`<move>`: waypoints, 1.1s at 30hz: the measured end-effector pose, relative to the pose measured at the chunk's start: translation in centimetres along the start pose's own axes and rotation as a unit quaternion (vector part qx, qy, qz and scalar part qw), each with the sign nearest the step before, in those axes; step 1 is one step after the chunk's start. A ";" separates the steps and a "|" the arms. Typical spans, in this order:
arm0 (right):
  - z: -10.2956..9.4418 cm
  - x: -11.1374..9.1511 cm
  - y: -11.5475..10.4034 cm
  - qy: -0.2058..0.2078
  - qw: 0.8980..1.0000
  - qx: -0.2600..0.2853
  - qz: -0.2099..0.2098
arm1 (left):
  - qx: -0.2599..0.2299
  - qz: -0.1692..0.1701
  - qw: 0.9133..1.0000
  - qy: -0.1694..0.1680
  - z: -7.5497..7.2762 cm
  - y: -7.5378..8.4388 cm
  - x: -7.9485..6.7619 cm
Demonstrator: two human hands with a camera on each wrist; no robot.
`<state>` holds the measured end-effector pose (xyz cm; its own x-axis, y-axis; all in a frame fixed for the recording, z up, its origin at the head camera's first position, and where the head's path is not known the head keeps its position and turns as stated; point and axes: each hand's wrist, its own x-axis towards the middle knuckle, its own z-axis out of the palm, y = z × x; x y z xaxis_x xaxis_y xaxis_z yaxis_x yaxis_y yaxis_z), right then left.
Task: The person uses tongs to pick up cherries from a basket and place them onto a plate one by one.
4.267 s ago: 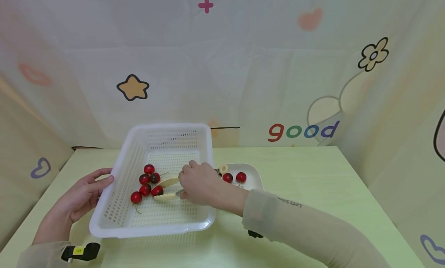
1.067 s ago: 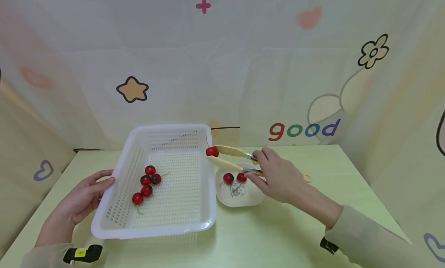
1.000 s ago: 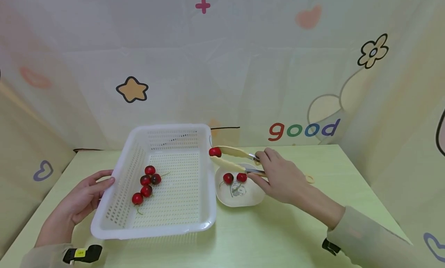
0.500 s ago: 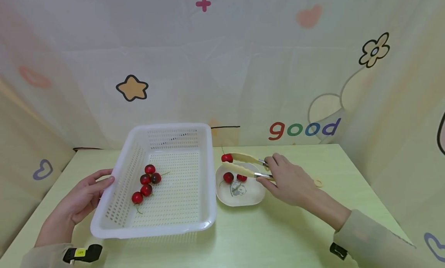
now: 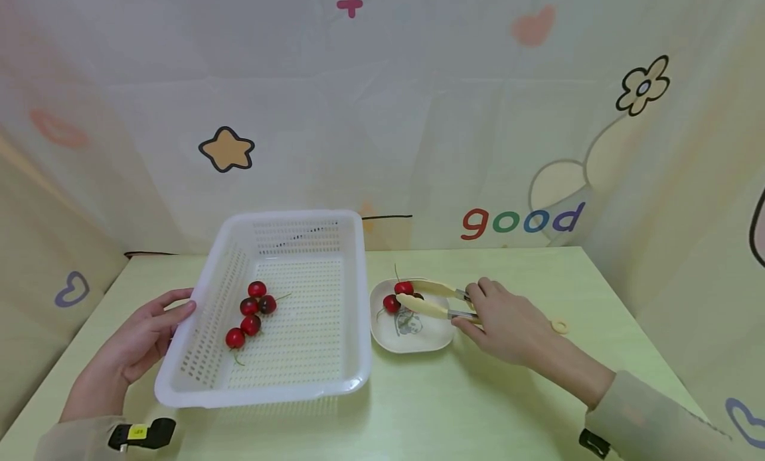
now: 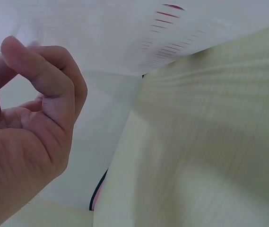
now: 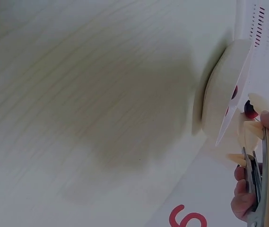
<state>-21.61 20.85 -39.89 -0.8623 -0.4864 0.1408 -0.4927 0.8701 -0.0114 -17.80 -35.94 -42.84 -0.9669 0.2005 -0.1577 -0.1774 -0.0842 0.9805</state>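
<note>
R hand (image 5: 508, 325) curled round cream-tipped tongs (image 5: 424, 307), tips pinching 1 cherry (image 5: 403, 287) over far edge of white plate (image 5: 412, 345), mid-table (image 5: 538, 281); L hand (image 5: 146, 331) half-curled, thumb & fingers gripping left rim of white plastic basket (image 5: 263, 400), 5 cherries (image 5: 251, 325) inside. Step looks like setting held cherry on plate, can't tell if it touches; next move likely calls for easing tips apart w/o knocking 2 cherries (image 5: 391, 304) there

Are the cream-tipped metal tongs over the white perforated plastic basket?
No, the tongs, in the right hand, hold a red cherry over the small white rounded dish beside the basket.
</note>
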 end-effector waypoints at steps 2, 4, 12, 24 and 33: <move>0.1 -0.1 0.0 -0.004 1.000 -0.003 0.001 | 0.002 -0.002 1.000 0.003 0.0 0.0 0.0; 0.1 -0.2 0.1 -0.009 1.000 -0.006 0.003 | 0.003 -0.004 1.000 0.005 0.0 0.0 0.0; 0.4 -0.5 0.3 -0.017 1.000 -0.013 -0.007 | -0.003 -0.001 1.000 0.002 0.0 0.0 0.0; 0.8 -0.4 0.2 -0.014 0.999 -0.025 -0.035 | 0.001 0.001 1.000 0.001 0.0 -0.1 0.0; 0.5 -0.2 0.1 -0.017 0.999 -0.027 -0.029 | -0.003 0.005 1.000 -0.004 0.0 -0.1 0.0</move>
<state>-21.51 21.01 -40.42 -0.8365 -0.5376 0.1061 -0.5355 0.8431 0.0496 -17.73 -35.91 -42.92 -0.9670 0.2073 -0.1478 -0.1698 -0.0927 0.9811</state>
